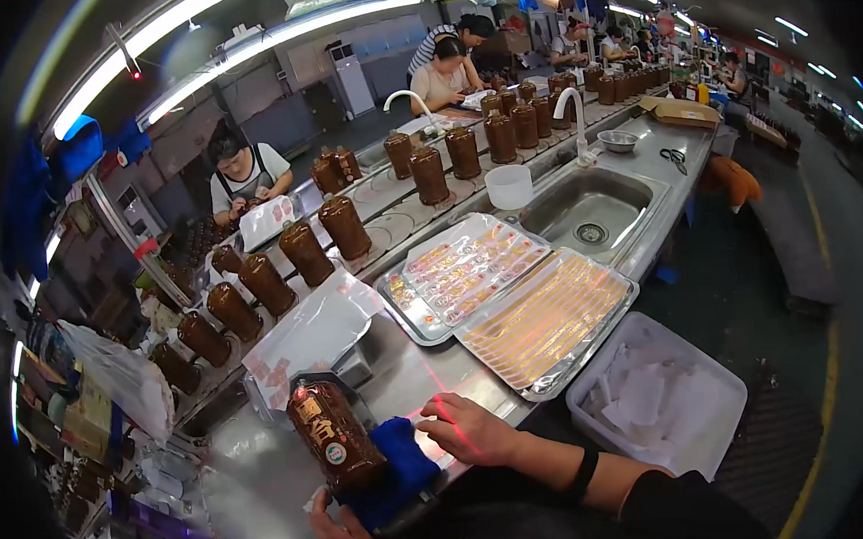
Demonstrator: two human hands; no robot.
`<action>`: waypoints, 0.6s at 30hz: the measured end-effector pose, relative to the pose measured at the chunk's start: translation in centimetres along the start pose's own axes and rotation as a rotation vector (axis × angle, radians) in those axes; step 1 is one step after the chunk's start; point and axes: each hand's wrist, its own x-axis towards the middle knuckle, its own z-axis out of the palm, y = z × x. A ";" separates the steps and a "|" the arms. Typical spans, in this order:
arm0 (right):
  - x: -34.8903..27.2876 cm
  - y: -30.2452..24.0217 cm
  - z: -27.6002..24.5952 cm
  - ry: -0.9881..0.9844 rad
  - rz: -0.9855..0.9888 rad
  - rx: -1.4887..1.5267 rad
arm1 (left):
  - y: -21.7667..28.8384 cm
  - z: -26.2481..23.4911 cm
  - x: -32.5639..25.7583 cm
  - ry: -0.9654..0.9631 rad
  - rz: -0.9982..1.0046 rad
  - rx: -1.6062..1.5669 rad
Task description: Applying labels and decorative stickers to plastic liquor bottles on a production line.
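Observation:
A brown, glossy bottle with gold characters and a small round sticker (333,436) lies tilted on a dark holder, its lower end by a blue cloth (403,466). My left hand (343,535) is beside the bottle's near end, fingers apart. Something small and white shows at one fingertip; whether it is a wrap or a scrap I cannot tell. Just right of the blue cloth, my right hand (467,432) hovers with loosely bent, parted fingers and nothing visible in them. A red laser line crosses it. Behind the bottle, a white sheet (313,329) carries a few small labels.
Two metal trays hold label sheets (475,267) and gold strips (546,317). A white bin (653,395) with paper scraps stands at right. Beyond are a sink (590,212), a white tub (509,186) and rows of brown bottles (343,227). Other people work across the line.

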 end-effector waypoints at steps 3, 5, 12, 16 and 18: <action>0.1 0.1 -0.1 -0.043 -0.003 -0.013 | 0.0 0.1 0.1 -0.004 0.009 0.028; 0.0 0.1 0.0 -0.049 0.000 -0.016 | 0.0 0.0 0.1 -0.011 0.011 0.039; 0.1 -0.1 0.2 -0.050 -0.008 -0.013 | 0.6 -0.4 0.2 -0.023 0.036 0.000; 0.0 -0.2 0.0 -0.069 0.002 -0.033 | 0.5 -0.2 0.1 -0.023 0.023 -0.033; -0.1 0.0 0.1 -0.058 0.004 -0.038 | 0.4 -0.2 0.1 -0.034 0.025 -0.016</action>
